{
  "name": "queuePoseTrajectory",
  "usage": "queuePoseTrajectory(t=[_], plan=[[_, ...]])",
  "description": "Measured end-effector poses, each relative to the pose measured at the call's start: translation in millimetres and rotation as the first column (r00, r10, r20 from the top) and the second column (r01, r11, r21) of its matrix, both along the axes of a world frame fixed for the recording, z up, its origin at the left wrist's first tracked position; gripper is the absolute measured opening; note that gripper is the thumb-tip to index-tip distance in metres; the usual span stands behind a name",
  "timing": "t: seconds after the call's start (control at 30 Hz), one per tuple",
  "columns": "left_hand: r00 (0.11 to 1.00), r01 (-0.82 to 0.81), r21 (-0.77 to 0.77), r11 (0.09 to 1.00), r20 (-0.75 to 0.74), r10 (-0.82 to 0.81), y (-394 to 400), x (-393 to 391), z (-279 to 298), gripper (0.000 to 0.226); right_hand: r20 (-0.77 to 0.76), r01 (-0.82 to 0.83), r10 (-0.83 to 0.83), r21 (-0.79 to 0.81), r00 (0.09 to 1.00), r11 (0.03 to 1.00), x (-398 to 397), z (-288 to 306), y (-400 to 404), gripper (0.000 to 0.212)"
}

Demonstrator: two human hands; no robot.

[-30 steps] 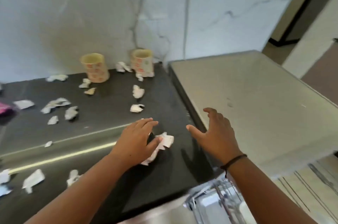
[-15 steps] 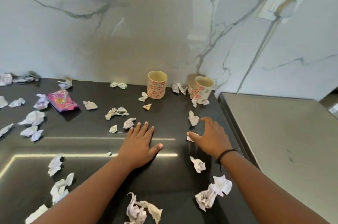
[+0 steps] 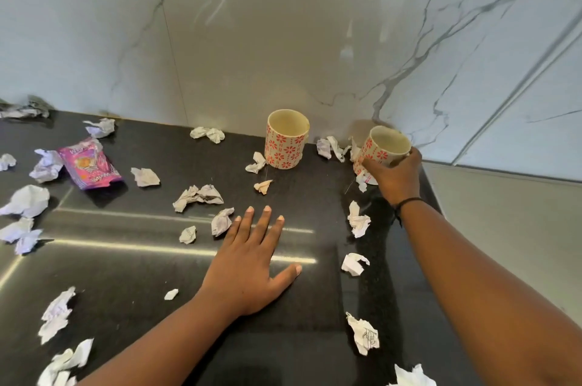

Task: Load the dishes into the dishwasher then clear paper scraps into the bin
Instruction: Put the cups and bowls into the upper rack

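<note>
Head view, only view available. 2 patterned mugs are seen at the back of the dark tabletop, close to the marble wall. The right mug is tilted toward the camera and is gripped around its side by the right hand, fingers curled over the far wall and thumb on the near side; the tilt is judged to come from the mug being tipped off its base for lifting. The left mug stands upright and untouched, well apart from either hand.

The left hand is laid flat on the tabletop, fingers straight and spread, nothing held; it is judged to serve as a brace while the reach to the back corner is made.

Crumpled paper scraps are scattered across the whole surface, some touching the base of the gripped mug. A purple snack wrapper lies at the left. A paler surface adjoins the tabletop on the right.

Dishwasher and bin are not in view. Dish loading is judged to be the step in hand; 1 mug remains to be collected and no scraps appear gathered yet.
</note>
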State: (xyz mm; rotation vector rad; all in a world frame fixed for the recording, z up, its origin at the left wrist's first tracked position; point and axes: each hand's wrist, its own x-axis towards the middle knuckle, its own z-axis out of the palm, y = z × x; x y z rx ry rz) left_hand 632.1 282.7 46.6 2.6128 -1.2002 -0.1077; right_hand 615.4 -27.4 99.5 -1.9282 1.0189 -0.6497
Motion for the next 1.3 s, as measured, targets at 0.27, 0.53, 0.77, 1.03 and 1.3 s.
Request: queuePoseTrajectory(t=[0.27, 0.53, 0.77, 1.03, 1.3], plan=[[1.0, -0.012, 0.04, 0.999, -0.029, 0.014, 0.6, 1.5, 0.1, 0.087, 0.105, -0.019, 0.021, -0.013, 0.994, 1.0, 4.7, 8.8, -12.0, 0.087], [0.953, -0.092, -0.248, 0.964, -0.304, 0.013, -16.0, -17.7, 55.8, 0.103, 0.312, -0.464, 0.401, 0.164, 0.861, 0.87, -98.4, 89.6, 59.4, 0.056], [0.534, 0.118, -0.585, 0.802, -0.644, -0.548, -47.5, -83.1, 159.6, 0.1, 0.253, -0.529, 0.482, 0.176, 0.839, 0.83, -217.8, 106.1, 140.3, 0.074], [0.33, 0.179, -0.645, 0.743, -0.672, -0.663, -81.5, -174.3, 177.8, 0.092, 0.563, -0.235, -0.032, 0.395, 0.825, 0.888, -336.7, 97.2, 190.0, 0.081], [0.131, 0.158, -0.639, 0.753, -0.742, -0.657, -131.9, -308.2, 159.8, 0.107, 0.622, -0.584, -0.679, 0.738, 0.391, 0.339, -445.7, 74.9, 201.0, 0.085]])
